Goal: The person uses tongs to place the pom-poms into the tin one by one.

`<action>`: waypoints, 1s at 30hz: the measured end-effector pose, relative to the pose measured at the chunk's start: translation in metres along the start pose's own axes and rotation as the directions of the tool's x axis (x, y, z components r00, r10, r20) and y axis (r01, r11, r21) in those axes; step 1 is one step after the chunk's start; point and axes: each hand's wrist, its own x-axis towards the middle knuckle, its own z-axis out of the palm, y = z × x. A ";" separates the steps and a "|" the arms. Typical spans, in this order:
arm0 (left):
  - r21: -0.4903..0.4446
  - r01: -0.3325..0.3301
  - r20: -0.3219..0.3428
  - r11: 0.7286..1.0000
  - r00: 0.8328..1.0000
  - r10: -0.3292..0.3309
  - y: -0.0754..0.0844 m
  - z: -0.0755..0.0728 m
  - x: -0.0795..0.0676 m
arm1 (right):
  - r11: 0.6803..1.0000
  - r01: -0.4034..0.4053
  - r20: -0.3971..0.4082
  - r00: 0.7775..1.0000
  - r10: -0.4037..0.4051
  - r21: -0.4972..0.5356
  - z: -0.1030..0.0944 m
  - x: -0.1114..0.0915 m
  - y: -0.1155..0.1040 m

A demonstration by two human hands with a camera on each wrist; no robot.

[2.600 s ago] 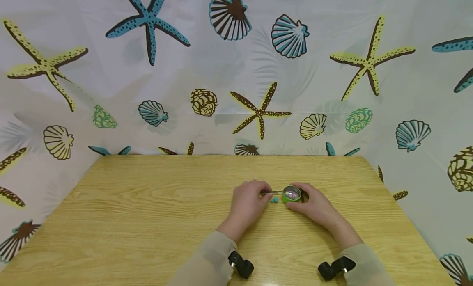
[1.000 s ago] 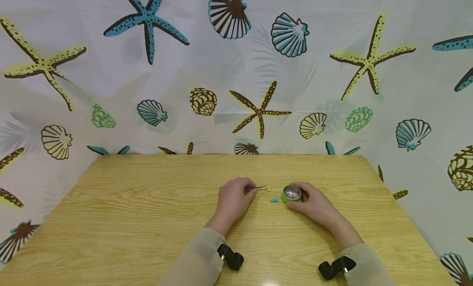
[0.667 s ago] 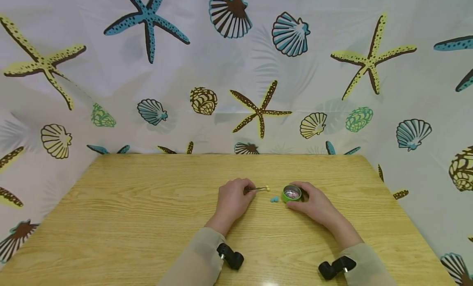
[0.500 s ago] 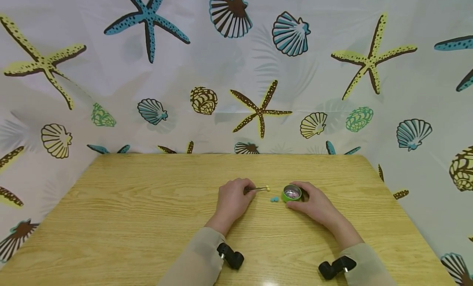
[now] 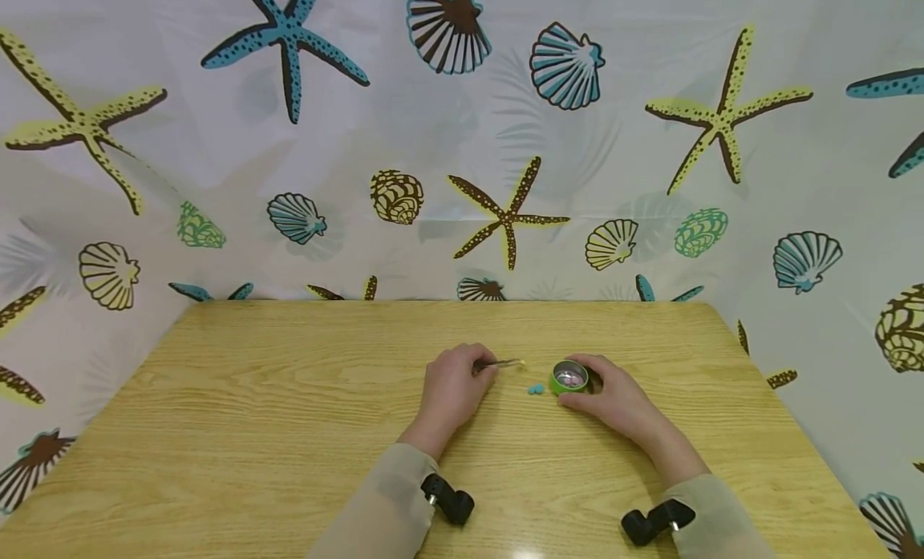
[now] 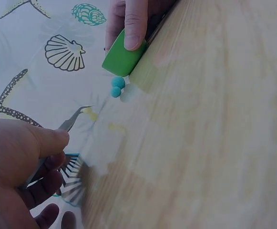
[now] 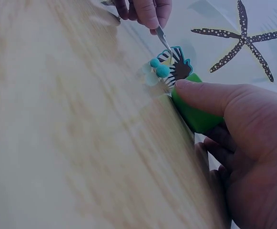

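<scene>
My left hand pinches metal tweezers with bent tips, pointing right. Right at those tips is a small yellow piece, blurred in the left wrist view. Thumb and fingers of my right hand grip a small round green tin, which stands upright on the table with its mouth up. Inside its silvery interior lie small pinkish pieces. Between the tweezers and the tin, a pair of joined turquoise balls sits on the table, close to the tin's wall.
The wooden table reaches back to a hanging cloth printed with starfish and shells. Black devices, one on the left sleeve and another on the right, are strapped over the wrists.
The left hand has moved the tweezers left from above the tin to the yellow piece. Lately the tweezers and yellow piece have shifted slightly upward in the head view. The right hand stays on the tin.
</scene>
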 end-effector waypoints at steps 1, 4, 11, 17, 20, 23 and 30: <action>-0.004 0.001 -0.003 1.000 1.000 -0.001 0.001 -0.001 0.000 | 1.000 0.001 0.001 1.000 -0.001 0.004 0.000 0.000 0.000; -0.011 0.000 -0.011 1.000 1.000 0.000 0.002 -0.004 0.000 | 1.000 0.005 0.006 1.000 -0.005 0.015 0.000 0.000 -0.001; 0.018 -0.005 0.018 1.000 1.000 0.005 0.003 -0.005 -0.001 | 1.000 -0.001 0.006 1.000 0.001 0.021 0.000 0.000 -0.001; 0.065 -0.021 0.058 0.998 0.998 0.017 0.001 -0.003 -0.002 | 1.000 -0.004 0.001 1.000 0.004 0.003 0.000 0.000 -0.002; 0.067 -0.018 0.064 0.998 0.998 0.014 0.001 -0.003 -0.002 | 1.000 -0.005 0.001 1.000 0.005 0.000 0.000 0.000 -0.002; 0.051 -0.008 0.047 0.999 0.999 0.006 0.003 -0.005 -0.002 | 1.000 -0.005 0.004 1.000 0.005 0.002 0.000 0.000 -0.002; 0.020 -0.007 -0.035 1.000 0.999 0.008 0.005 -0.007 0.000 | 1.000 0.000 0.001 1.000 0.000 0.002 -0.001 0.000 -0.001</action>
